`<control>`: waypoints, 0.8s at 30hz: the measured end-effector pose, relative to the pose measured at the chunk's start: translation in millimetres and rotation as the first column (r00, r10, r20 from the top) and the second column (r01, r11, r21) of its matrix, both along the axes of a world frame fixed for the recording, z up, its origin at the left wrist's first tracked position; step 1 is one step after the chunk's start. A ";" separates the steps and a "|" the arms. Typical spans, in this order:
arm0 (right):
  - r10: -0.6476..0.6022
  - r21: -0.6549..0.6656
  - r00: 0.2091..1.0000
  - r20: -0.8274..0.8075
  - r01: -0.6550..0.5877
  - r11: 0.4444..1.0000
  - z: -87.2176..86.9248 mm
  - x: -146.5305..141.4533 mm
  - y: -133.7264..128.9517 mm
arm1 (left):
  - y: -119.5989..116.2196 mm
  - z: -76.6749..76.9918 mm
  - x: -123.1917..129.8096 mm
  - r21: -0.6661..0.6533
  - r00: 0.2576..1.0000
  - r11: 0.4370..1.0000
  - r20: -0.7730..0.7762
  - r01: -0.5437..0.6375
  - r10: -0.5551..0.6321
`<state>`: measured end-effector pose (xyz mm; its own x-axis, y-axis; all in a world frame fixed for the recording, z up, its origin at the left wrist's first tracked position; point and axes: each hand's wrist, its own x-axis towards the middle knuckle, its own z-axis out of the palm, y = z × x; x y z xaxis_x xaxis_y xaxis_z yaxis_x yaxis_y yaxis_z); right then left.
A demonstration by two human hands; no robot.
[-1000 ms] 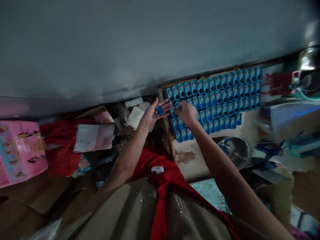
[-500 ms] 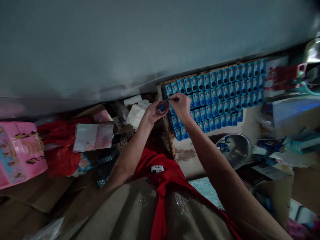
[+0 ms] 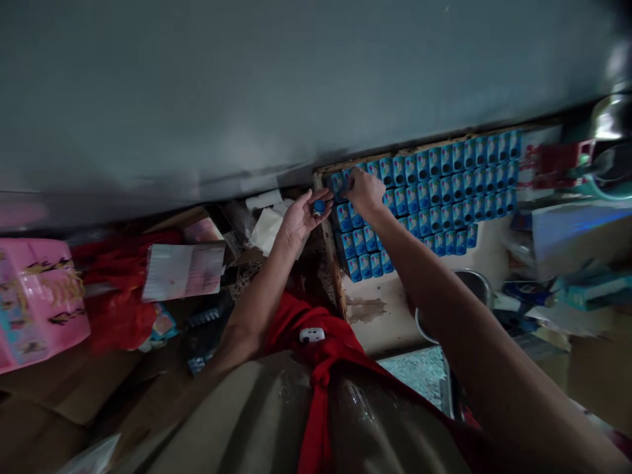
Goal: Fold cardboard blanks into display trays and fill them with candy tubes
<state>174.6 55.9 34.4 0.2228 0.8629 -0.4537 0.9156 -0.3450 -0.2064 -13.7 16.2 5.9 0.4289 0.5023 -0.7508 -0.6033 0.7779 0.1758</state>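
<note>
My left hand (image 3: 297, 224) lies palm up at the left edge of a pale board (image 3: 395, 322). Small round blue pieces (image 3: 319, 207) rest on its palm and fingers, which are stretched out. Closed in a pinch, my right hand (image 3: 368, 192) is over the upper left end of the rows of blue printed packs (image 3: 435, 191). Its fingertips are down among the packs, and whatever they pinch is hidden. Many packs show a dark round spot near the lower end.
A metal bowl (image 3: 481, 284) stands on the board, partly behind my right forearm. A wall (image 3: 247, 85) runs along the far side. Stacked paper sheets (image 3: 184, 271), a red plastic bag (image 3: 123, 316) and a pink box (image 3: 44, 303) lie to the left.
My right hand has moved from beside my left palm, where it pinched a small blue piece, rightward and up onto the packs. My left fingers have spread flatter.
</note>
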 end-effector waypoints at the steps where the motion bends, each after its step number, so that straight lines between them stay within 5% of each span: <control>1: -0.001 0.031 1.000 -0.014 0.001 1.000 6.2 -4.5 -7.9 | -1.0 1.9 1.4 0.005 1.000 1.000 -0.017 -0.004 0.004; 6: -0.037 0.215 0.971 -0.238 0.089 0.973 27.3 -37.9 -65.8 | -9.5 5.7 12.5 0.120 0.995 0.990 -0.054 -0.071 0.078; 10: -0.105 0.178 0.933 -0.343 0.174 0.968 18.6 -54.9 -92.5 | -18.7 6.0 26.5 0.158 0.991 0.980 -0.035 -0.120 0.127; 17: -0.178 0.189 0.857 -0.483 0.301 0.935 1.6 -39.7 -95.4 | -24.5 10.7 50.2 0.102 0.969 0.970 -0.086 -0.221 0.230; 24: -0.188 0.236 0.884 -0.428 0.311 0.921 0.1 -22.7 -78.1 | -10.8 13.1 60.6 0.050 0.978 0.977 -0.029 -0.206 0.208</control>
<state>151.9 -22.2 34.4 0.3063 0.9075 -0.2875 0.6299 -0.4197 -0.6535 46.9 5.4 19.0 0.2867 0.6119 -0.7371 -0.7436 0.6273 0.2316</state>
